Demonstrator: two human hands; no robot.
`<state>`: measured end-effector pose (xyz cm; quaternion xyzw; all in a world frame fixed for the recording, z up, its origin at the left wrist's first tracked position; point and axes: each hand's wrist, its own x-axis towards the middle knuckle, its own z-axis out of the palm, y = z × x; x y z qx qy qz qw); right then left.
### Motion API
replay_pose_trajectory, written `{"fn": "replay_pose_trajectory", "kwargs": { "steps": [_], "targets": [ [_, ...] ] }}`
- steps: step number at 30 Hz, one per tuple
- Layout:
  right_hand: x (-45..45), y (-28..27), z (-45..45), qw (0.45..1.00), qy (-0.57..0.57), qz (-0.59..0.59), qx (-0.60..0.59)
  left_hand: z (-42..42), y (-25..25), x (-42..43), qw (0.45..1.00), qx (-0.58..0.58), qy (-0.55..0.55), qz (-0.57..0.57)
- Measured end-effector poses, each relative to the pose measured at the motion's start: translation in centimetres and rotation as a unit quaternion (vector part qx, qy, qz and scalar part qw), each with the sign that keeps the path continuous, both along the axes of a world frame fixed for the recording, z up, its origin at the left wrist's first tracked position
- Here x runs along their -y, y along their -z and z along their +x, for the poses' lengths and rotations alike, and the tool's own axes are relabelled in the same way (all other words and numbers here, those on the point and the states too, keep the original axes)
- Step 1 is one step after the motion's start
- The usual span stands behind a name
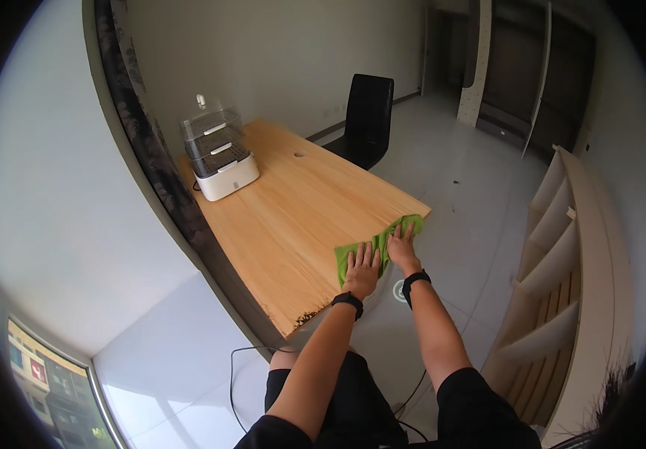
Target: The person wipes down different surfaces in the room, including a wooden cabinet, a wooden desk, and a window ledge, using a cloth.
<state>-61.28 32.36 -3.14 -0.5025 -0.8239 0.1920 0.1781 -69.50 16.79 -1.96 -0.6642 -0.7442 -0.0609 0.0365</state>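
A green cloth [345,258] lies spread along the near right edge of a wooden table [278,217], partly hanging over it. Flat on the cloth's left part rests my left hand [362,273], its fingers spread. Beside it, my right hand [403,251] presses on the cloth's right part near the table corner, fingers apart and slightly bent. Each wrist has a black band. Dark specks [306,318] mark the table's near left corner.
A white appliance with clear stacked tiers [225,176] stands at the table's far left. Behind the table is a black chair [368,120]. Pale shelving [555,299] stands at right. A cable [233,382] runs across the floor near my legs.
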Motion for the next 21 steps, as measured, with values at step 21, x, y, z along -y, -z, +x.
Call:
{"fn": "replay_pose_trajectory", "kwargs": {
  "steps": [21],
  "targets": [
    [13.5, -3.8, -3.7, 0.949, -0.242, 0.075, 0.187, -8.3, -2.5, 16.8, 0.980, 0.129, -0.152, -0.003]
  ]
}}
